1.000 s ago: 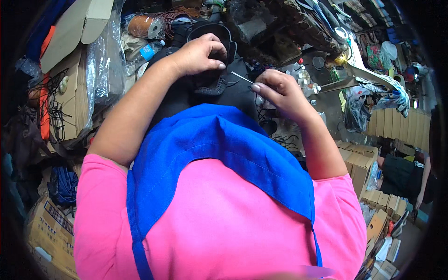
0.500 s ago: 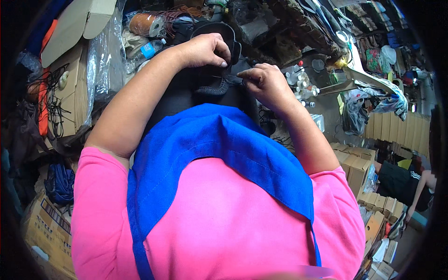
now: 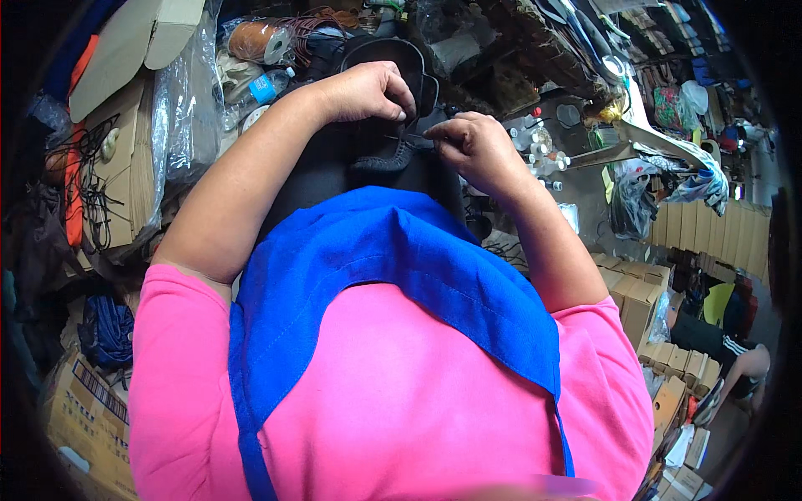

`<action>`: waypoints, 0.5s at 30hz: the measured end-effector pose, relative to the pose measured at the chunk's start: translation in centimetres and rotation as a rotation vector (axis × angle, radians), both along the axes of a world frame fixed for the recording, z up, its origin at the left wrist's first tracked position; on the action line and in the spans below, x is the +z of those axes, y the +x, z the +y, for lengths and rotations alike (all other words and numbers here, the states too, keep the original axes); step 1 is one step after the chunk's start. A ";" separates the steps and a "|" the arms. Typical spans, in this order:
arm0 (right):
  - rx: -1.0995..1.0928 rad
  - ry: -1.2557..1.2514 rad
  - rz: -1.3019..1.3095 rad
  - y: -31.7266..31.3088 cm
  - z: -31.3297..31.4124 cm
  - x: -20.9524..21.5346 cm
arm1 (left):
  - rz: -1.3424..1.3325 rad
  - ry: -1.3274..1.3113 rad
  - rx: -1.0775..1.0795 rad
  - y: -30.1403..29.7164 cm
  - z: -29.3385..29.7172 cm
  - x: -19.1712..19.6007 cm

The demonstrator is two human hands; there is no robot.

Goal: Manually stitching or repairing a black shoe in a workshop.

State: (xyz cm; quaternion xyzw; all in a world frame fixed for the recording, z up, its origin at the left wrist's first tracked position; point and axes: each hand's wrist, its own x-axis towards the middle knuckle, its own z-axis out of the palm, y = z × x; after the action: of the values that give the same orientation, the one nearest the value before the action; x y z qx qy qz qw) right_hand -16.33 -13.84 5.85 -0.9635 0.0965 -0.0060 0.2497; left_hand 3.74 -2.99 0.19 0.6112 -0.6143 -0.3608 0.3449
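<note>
A black boot [image 3: 380, 159] with stitching along its edge lies across my lap, its wide opening facing away from me. Over its upper part is my left hand [image 3: 374, 90], thumb and fingers pinched together. What sits between those fingertips is too small to make out. On the other side, my right hand [image 3: 478, 150] is closed with the index finger stretched toward the boot. A thin needle-like tool [image 3: 418, 136] runs from its fingertips to the stitched edge. A blue apron [image 3: 401, 234] covers my lap just below the boot.
To the left stand flattened cardboard [image 3: 138, 159], a plastic bottle with a blue label [image 3: 269, 85] and a spool of orange cord [image 3: 257, 42]. Several small bottles [image 3: 541, 150] stand right of my right hand. Another person's leg [image 3: 746, 367] shows at the far right among cardboard boxes [image 3: 639, 292].
My hands and the boot stay almost in the same place. At the far right, the other person has shifted; an arm that hung down is no longer seen and a bent leg shows.
</note>
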 end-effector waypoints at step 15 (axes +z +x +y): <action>0.142 0.024 0.097 1.6 -1.4 -0.3 | -0.009 -0.007 -0.008 0.1 0.3 0.0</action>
State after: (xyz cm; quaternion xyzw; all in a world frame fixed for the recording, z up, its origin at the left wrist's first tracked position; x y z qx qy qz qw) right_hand -14.78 -15.27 5.52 -0.9640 0.0401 0.0596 0.2562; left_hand 3.83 -2.68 0.17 0.6092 -0.6194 -0.3574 0.3427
